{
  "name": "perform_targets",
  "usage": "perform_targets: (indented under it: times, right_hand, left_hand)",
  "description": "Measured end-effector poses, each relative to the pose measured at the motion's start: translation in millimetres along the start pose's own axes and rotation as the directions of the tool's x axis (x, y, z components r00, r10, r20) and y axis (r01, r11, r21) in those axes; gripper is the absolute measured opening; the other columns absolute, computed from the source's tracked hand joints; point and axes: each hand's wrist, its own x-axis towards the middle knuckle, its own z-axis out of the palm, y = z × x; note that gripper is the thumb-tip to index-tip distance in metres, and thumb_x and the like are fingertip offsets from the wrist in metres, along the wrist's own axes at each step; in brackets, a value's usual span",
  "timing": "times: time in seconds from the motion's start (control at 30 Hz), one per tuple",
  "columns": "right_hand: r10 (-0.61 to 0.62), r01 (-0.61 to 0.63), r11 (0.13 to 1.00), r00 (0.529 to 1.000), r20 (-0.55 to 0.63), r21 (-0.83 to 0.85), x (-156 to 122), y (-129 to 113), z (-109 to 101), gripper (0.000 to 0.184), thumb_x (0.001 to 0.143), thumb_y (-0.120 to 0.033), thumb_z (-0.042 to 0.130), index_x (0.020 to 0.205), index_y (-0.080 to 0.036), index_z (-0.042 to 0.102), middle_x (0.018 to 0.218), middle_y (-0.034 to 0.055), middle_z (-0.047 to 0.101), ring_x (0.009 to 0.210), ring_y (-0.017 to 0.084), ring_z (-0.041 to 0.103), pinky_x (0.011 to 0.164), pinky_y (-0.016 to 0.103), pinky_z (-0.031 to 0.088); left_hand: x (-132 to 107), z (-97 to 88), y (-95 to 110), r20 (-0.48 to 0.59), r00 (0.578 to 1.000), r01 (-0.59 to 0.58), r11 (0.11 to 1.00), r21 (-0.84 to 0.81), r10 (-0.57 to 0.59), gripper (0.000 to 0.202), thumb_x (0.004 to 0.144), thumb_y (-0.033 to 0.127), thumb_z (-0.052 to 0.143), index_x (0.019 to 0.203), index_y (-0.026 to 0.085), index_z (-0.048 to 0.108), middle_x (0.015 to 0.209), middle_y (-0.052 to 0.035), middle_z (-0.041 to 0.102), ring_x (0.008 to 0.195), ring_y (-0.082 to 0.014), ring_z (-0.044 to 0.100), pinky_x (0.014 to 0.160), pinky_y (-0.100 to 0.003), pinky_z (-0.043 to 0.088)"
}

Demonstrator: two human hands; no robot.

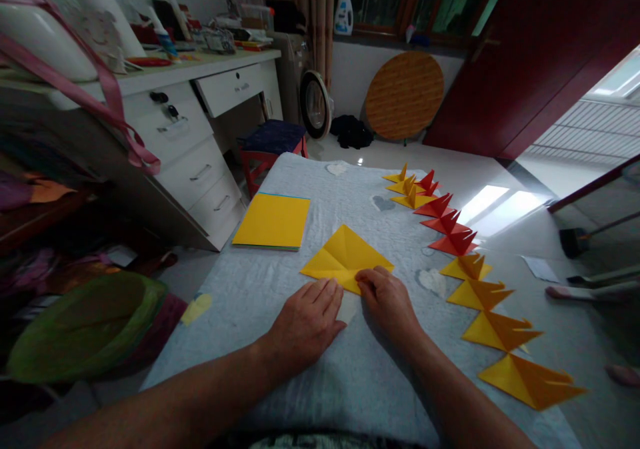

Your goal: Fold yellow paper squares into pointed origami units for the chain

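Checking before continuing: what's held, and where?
The right hand seemingly pinches the yellow sheet by its near right edge; the left hand touches its near left edge.

1. Inside a home, a white desk [187, 142] with drawers [195, 182] stands off the left edge of a cloth-covered surface [345, 209].
2. Past the far edge, a front-loading washer [290, 62] stands, door [316, 104] open, beside a curtain [321, 15].
3. A cushioned stool [275, 135] sits near the far left corner.

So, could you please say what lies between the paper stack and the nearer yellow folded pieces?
In the head view, the creased yellow paper sheet, with the right hand on it.
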Motion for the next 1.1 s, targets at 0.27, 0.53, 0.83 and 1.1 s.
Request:
perform_targets:
  times: [0.27,0.53,0.83,1.1]
  right_hand:
    - [-0.001,0.001,1.0,1.0,0.009,0.015,0.7,0.9,-0.8,0.021,0.091,-0.014,0.053,0.097,-0.017,0.072,0.092,0.007,0.071,0.084,0.019,0.066,0.078,0.028,0.047]
    - [-0.009,0.009,1.0,1.0,0.008,0.0,0.8,1.3,-0.3,0.02,0.09,-0.014,0.053,0.096,-0.018,0.072,0.092,0.0069,0.071,0.085,0.019,0.067,0.079,0.029,0.047]
    - [-0.009,0.009,1.0,1.0,0.007,-0.001,1.1,0.7,-1.7,0.022,0.09,-0.015,0.052,0.096,-0.019,0.072,0.091,0.0069,0.071,0.084,0.02,0.067,0.077,0.029,0.047]
    - [-0.02,0.02,1.0,1.0,0.005,-0.006,0.7,1.1,-1.3,0.022,0.09,-0.015,0.051,0.095,-0.019,0.072,0.091,0.0067,0.071,0.082,0.019,0.067,0.076,0.029,0.047]
  left_hand:
    - [-4.9,6.2,4.3,0.032,0.997,0.074,0.997,0.002,-0.074,0.059,0.097,0.048,0.05,0.135,0.003,0.055,0.141,-0.0255,0.056,0.132,-0.0362,0.054,0.107,-0.048,0.046]
    - [-10.9,7.0,6.2,0.068,0.98,0.184,0.982,0.032,-0.186,0.071,0.092,0.057,0.055,0.137,0.003,0.054,0.147,-0.0267,0.05,0.138,-0.0374,0.048,0.111,-0.05,0.044]
    - [-16.9,2.9,1.3,0.113,0.97,0.213,0.977,0.033,-0.215,0.08,0.089,0.066,0.053,0.141,0.006,0.051,0.151,-0.0235,0.047,0.14,-0.035,0.046,0.115,-0.047,0.038]
    - [-25.5,5.4,-11.4,0.147,0.959,0.243,0.97,0.002,-0.241,0.081,0.09,0.067,0.047,0.149,0.011,0.042,0.158,-0.0203,0.038,0.147,-0.032,0.036,0.118,-0.047,0.031]
